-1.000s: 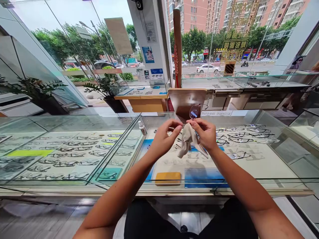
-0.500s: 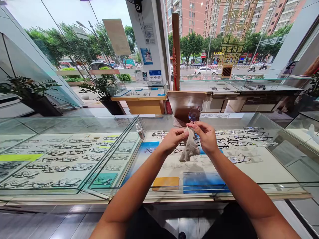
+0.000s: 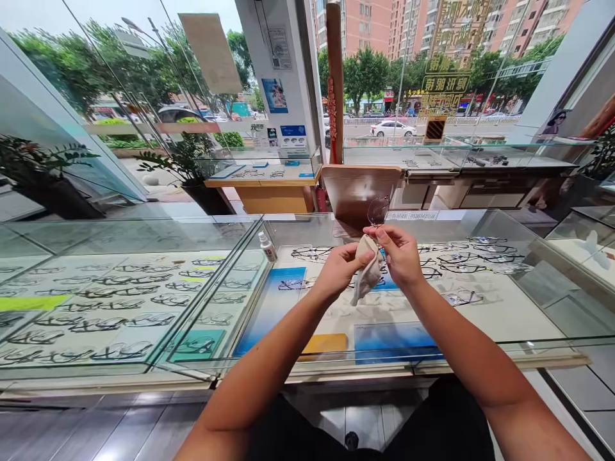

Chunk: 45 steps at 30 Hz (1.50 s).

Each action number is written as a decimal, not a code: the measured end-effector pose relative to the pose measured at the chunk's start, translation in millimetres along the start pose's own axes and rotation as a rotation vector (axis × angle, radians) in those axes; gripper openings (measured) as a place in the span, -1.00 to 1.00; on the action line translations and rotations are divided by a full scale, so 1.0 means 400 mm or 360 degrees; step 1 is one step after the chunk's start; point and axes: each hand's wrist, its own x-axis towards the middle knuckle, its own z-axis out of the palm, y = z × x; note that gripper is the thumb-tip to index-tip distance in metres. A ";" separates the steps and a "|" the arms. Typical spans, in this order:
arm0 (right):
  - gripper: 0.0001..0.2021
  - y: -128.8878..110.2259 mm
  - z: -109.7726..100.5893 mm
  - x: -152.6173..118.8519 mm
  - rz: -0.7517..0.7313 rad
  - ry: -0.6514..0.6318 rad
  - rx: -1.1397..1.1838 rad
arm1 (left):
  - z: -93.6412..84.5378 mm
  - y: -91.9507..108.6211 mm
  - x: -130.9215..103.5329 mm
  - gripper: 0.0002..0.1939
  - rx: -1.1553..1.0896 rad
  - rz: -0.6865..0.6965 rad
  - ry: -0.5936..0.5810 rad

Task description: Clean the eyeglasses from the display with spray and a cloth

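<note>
Head view: thin-rimmed eyeglasses (image 3: 378, 211), raised over clear glass display counter (image 3: 519, 314), seen against its far edge.
Left hand (image 3: 342, 270): nearly closed, pinching beige fabric cloth (image 3: 366, 282).
Right hand (image 3: 402, 257): pinched closed, gripping eyeglasses.

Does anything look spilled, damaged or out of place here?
Nothing stands out: the small white bottle stands on the clear glass counter, with no visible spill. The thin dark-framed glasses being held are partly hidden; damage there is unclear.

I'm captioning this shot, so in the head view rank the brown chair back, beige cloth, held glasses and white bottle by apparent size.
1. Brown chair back
2. Beige cloth
3. Held glasses and white bottle: too alike in apparent size to rank.
</note>
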 end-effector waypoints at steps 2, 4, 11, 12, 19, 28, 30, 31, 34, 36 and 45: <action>-0.70 0.004 0.000 0.000 0.0035 -0.0002 -0.0013 | -0.003 -0.002 0.001 -0.40 -0.0073 0.0004 -0.0051; -0.65 0.007 0.002 -0.001 0.0086 0.0004 -0.0037 | -0.001 -0.005 0.001 -0.37 -0.0150 0.0012 -0.0085; -0.61 0.011 0.020 -0.012 0.0193 -0.0023 0.0016 | 0.018 -0.006 -0.013 -0.35 0.0031 0.0175 0.0069; -0.60 0.010 0.023 -0.015 0.0212 -0.0044 0.0010 | 0.020 -0.005 -0.014 -0.33 0.0057 0.0180 0.0092; -0.64 0.007 0.026 -0.024 0.0121 -0.0112 -0.0033 | 0.019 -0.005 -0.009 -0.29 0.0096 0.0203 0.0193; -0.63 -0.007 0.010 -0.002 0.0332 0.0008 0.0081 | -0.009 0.004 -0.005 -0.44 0.0244 0.0264 -0.0185; -0.60 -0.007 0.014 -0.005 0.0396 -0.0020 0.0116 | -0.004 0.003 -0.007 -0.45 0.0255 0.0268 -0.0115; -0.59 -0.006 0.017 -0.008 0.0428 -0.0051 0.0127 | 0.000 0.003 -0.007 -0.45 0.0257 0.0279 -0.0059; -0.56 0.005 0.022 -0.014 0.0494 -0.0139 0.0155 | 0.010 0.001 -0.008 -0.41 0.0250 0.0276 0.0103; -0.56 0.015 0.023 -0.014 0.0458 -0.0137 0.0171 | 0.011 0.000 -0.006 -0.35 0.0249 0.0226 0.0177; -0.63 -0.002 -0.002 0.008 0.0200 -0.0156 0.0022 | -0.033 -0.020 0.020 -0.29 0.0306 0.0290 0.0271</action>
